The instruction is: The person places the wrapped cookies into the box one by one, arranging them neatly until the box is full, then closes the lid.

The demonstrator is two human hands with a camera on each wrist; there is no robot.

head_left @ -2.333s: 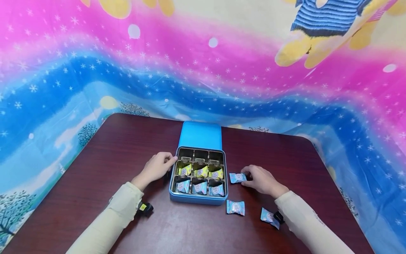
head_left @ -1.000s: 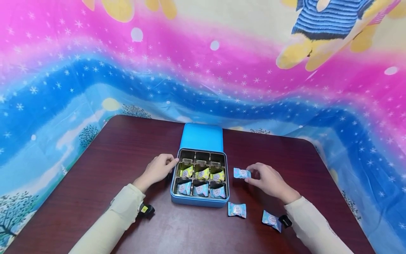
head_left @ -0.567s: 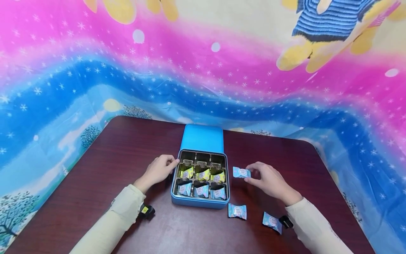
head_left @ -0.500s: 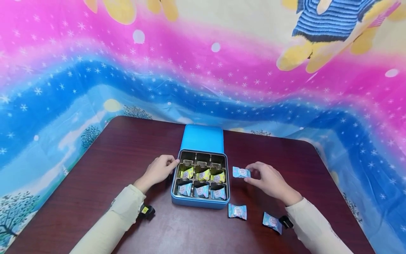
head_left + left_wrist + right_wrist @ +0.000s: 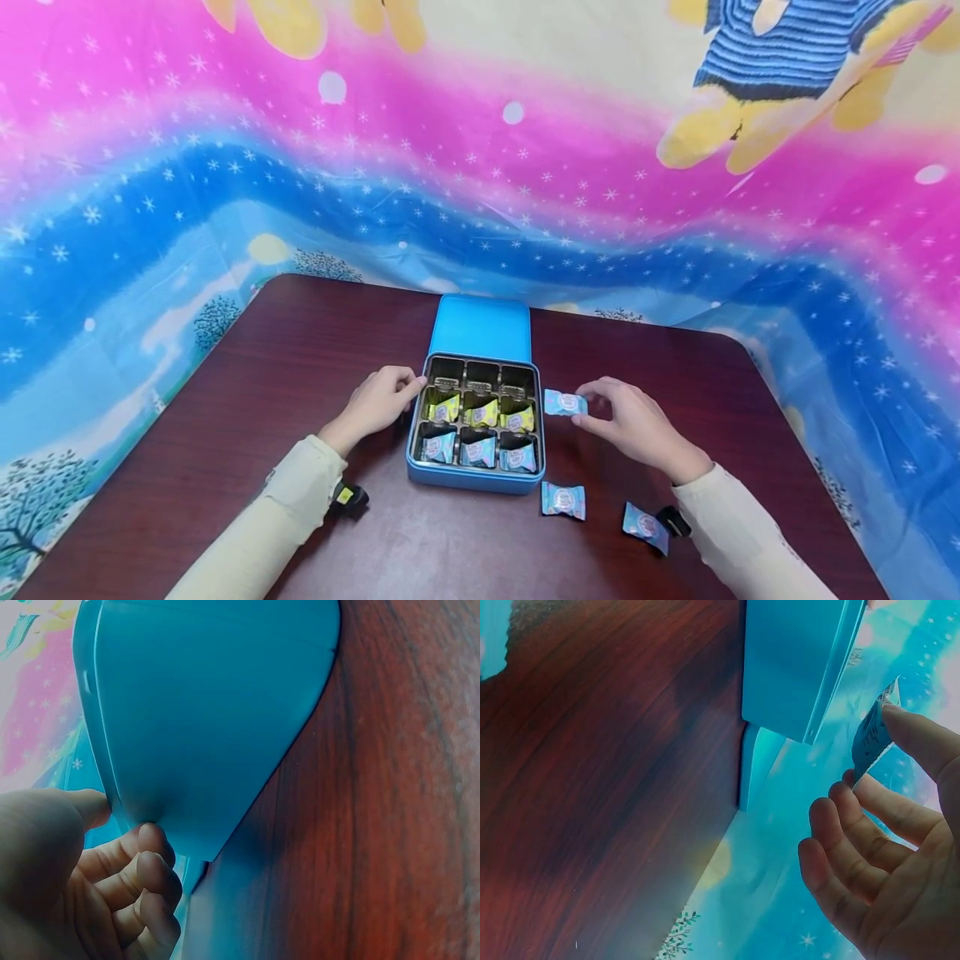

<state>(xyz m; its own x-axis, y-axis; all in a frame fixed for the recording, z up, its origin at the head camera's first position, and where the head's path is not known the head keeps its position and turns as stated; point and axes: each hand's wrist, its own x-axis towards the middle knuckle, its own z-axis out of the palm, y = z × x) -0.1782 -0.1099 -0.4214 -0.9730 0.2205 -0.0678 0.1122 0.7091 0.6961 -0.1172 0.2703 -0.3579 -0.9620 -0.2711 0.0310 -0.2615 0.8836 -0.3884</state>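
A blue tin box (image 5: 474, 478) stands on the table, its lid (image 5: 482, 327) laid back behind it. The tray inside has three rows: the back row holds nothing, yellow-wrapped candies (image 5: 480, 412) fill the middle row, and blue-wrapped candies (image 5: 478, 452) the front row. My left hand (image 5: 372, 406) grips the tin's left side, thumb at the rim and curled fingers against the wall. Just right of the tin, my right hand (image 5: 637, 425) pinches a blue-wrapped candy (image 5: 566, 402) between thumb and finger. In the right wrist view this candy (image 5: 871, 739) is raised off the table.
Two more blue-wrapped candies lie on the dark wooden table (image 5: 315, 333): one candy (image 5: 563, 501) near the tin's front right corner, another candy (image 5: 645, 528) by the right wrist's black camera (image 5: 674, 521). A printed cloth (image 5: 465, 192) hangs behind the table.
My right hand has taken hold of the candy, lifted it, and now shifted it slightly left toward the tin. My left hand stays at the tin's left side.
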